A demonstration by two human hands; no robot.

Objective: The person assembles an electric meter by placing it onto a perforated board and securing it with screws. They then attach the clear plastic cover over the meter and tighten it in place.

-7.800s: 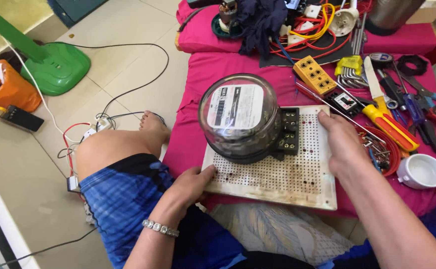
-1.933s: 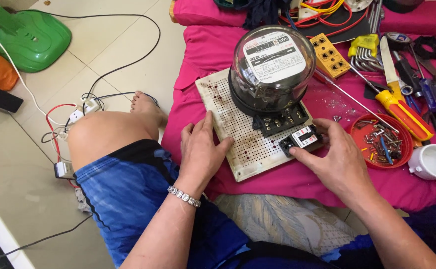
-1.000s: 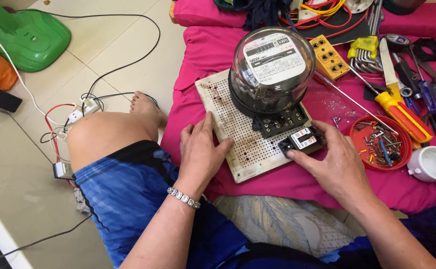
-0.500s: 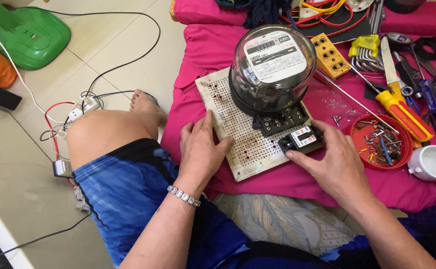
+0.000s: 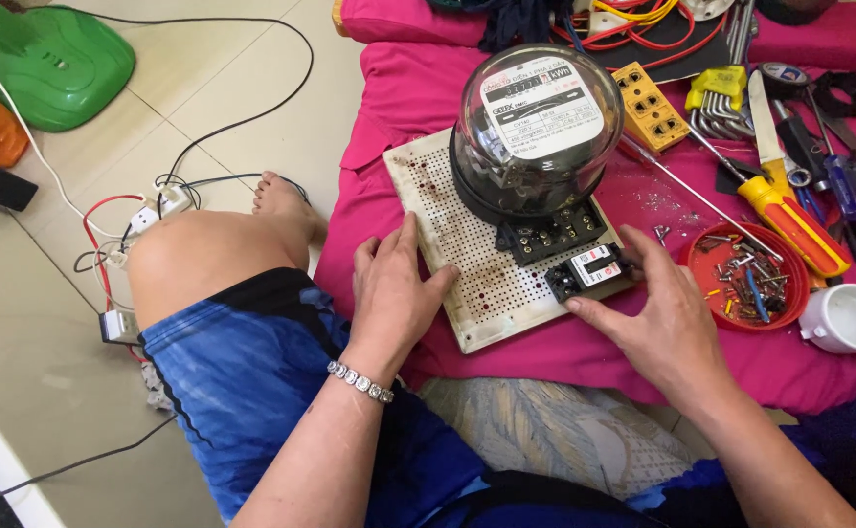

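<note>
The white perforated board (image 5: 477,264) lay tilted on the pink cloth (image 5: 389,108), and everything else sat around it. On the far half of the board stood the electric meter (image 5: 538,122) with its clear glass dome, upright, its black terminal block facing the person.

The left hand (image 5: 394,288) rested flat on the near left part of the board, fingers spread fairly wide and pressing down, holding nothing. A beaded bracelet (image 5: 360,381) circled that wrist.

The right hand (image 5: 658,313) was at the near right corner of the board, thumb and fingers pinched narrow around the small black breaker (image 5: 589,274), which sat on the board's edge just in front of the meter's terminal block.

Right of the board, near the right hand, stood a red dish (image 5: 790,293) filled with screws, and just beyond that a white cup (image 5: 854,318). A screwdriver with a yellow and red handle (image 5: 790,220) lay beyond the dish, touching its far rim. A yellow terminal strip (image 5: 648,103) lay just right of the meter.

Left of the board, a bare knee (image 5: 198,259) rose over the tiled floor, with a green fan base (image 5: 51,68) well apart on the far left.
</note>
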